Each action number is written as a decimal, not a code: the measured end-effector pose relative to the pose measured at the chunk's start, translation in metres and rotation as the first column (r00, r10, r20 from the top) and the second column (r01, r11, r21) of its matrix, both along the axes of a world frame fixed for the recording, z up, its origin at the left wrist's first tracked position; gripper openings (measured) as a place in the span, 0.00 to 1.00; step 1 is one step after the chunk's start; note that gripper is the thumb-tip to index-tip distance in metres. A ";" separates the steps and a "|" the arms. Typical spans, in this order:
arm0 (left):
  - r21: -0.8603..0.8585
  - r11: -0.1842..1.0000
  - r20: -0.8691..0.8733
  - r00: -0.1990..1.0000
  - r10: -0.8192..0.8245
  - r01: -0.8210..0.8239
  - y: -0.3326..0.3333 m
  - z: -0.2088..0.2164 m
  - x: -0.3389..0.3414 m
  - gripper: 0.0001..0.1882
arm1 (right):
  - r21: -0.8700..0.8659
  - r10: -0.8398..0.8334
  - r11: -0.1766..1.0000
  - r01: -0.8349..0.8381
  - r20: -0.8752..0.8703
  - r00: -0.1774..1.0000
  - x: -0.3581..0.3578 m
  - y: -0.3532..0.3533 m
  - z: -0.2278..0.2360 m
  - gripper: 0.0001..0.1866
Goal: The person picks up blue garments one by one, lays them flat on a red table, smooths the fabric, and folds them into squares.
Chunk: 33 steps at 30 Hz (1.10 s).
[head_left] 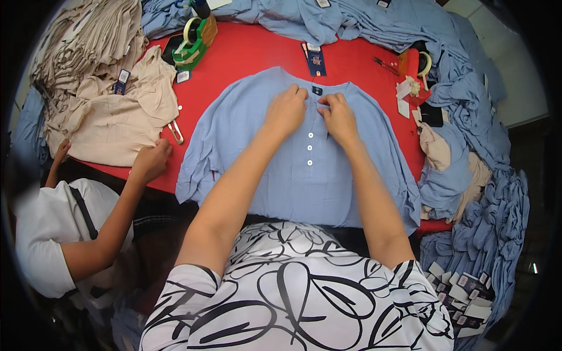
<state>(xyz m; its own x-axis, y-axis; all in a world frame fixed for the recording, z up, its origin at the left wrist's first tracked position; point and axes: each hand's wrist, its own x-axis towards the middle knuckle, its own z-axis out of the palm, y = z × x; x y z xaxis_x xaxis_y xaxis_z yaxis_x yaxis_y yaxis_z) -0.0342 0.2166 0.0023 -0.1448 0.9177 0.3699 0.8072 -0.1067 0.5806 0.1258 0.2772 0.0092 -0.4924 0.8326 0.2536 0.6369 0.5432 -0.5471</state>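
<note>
Blue blouse (281,169) lies spread on the red table (246,47), the left hand (287,111) and right hand (339,120) apart, each pinching it near the navy printed hang tag (316,60), while a green dispenser (188,57) holds a tape roll (187,31)

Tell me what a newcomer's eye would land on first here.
First, the pale-blue blouse spread on the red table, mid-picture, with the person's left hand and right hand at its neckline. Then the green tape dispenser toward the upper left, and the beige garments heaped farther left.
</note>
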 end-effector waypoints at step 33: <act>0.157 0.984 0.011 0.997 0.079 -0.080 0.038 -0.013 0.002 0.06 | -0.034 -0.105 0.994 0.107 0.062 0.993 -0.018 0.042 0.004 0.09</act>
<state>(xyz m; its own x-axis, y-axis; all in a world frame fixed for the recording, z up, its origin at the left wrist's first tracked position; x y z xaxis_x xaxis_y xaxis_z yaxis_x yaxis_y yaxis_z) -0.0318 0.2546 -0.0105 -0.2167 0.8336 0.5081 0.8141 -0.1329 0.5653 0.1078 0.3192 0.0132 -0.4144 0.8892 0.1941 0.7217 0.4510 -0.5251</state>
